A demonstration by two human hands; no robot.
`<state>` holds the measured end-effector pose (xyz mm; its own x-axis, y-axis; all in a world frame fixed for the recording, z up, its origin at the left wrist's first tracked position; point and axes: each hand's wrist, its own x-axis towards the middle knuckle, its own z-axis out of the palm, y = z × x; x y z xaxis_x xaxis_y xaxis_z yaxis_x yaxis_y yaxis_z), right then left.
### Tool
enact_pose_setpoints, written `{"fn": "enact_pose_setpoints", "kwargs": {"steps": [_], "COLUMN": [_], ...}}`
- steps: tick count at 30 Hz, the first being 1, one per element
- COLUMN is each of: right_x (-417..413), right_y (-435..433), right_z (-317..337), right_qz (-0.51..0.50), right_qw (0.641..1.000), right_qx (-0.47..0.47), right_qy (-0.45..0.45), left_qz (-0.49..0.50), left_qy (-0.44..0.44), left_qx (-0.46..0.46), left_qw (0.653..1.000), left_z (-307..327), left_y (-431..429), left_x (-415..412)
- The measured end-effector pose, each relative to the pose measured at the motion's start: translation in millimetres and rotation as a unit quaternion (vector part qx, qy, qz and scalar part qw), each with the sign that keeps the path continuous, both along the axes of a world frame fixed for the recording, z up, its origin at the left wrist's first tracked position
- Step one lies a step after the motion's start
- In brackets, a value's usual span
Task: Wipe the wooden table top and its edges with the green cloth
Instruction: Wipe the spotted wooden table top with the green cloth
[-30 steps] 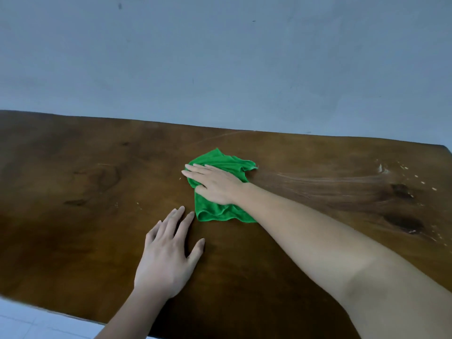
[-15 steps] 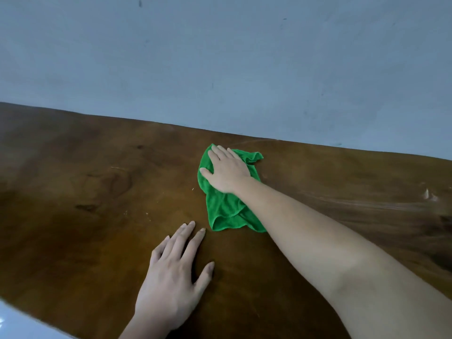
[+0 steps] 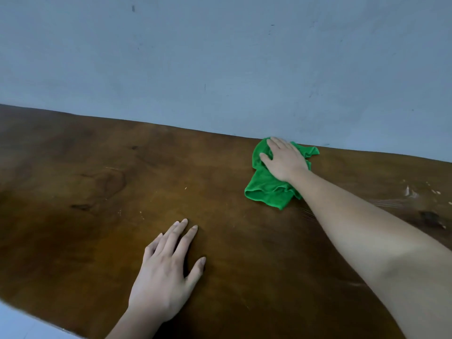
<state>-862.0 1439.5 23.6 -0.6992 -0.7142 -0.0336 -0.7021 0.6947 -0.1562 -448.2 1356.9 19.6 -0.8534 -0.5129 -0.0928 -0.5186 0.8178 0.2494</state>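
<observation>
Right up against the blue-grey wall (image 3: 220, 57), at the back edge of the brown wooden bench (image 3: 97, 192), lies the crumpled green cloth (image 3: 266, 192), and the right hand (image 3: 285, 160) rests on top of it palm down with its fingers reaching toward the wall, pressing it and not gripping. Well away from the wall, near the front edge of the bench, the left hand (image 3: 163, 272) lies flat on the bare wood with straight fingers a little apart, holding nothing

Green cloth (image 3: 266, 192): middle hidden under right hand (image 3: 285, 163). Wooden table (image 3: 97, 192): cut off left, right, bottom. Pale specks (image 3: 411, 192), right of frame: too small to identify.
</observation>
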Motion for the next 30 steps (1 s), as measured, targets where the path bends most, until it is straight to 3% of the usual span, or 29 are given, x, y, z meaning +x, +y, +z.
{"fn": "enact_pose_setpoints", "kwargs": {"steps": [6,11,23,30], "right_x": [-15.1,28.2,267.8,309.6], "right_y": [83.5,97.6,69.4,133.4], "right_z": [-3.3,-5.9,-1.5,-4.7], "right_qz": [-0.075,-0.084,0.127,0.123], "right_qw": [0.997,0.996,0.992,0.992], "right_qx": [0.006,0.019,0.017,0.0], "right_qy": [0.007,0.007,-0.014,-0.016], "left_qz": [0.007,0.003,-0.017,-0.021], "left_qy": [-0.003,0.002,0.029,0.029], "left_qx": [-0.014,-0.023,-0.035,-0.039], "left_qw": [1.0,1.0,0.999,0.999], "left_z": [0.8,-1.2,-6.4,-4.4], "left_y": [3.4,5.8,4.1,5.4], "left_x": [3.7,7.8,13.1,15.0]}}
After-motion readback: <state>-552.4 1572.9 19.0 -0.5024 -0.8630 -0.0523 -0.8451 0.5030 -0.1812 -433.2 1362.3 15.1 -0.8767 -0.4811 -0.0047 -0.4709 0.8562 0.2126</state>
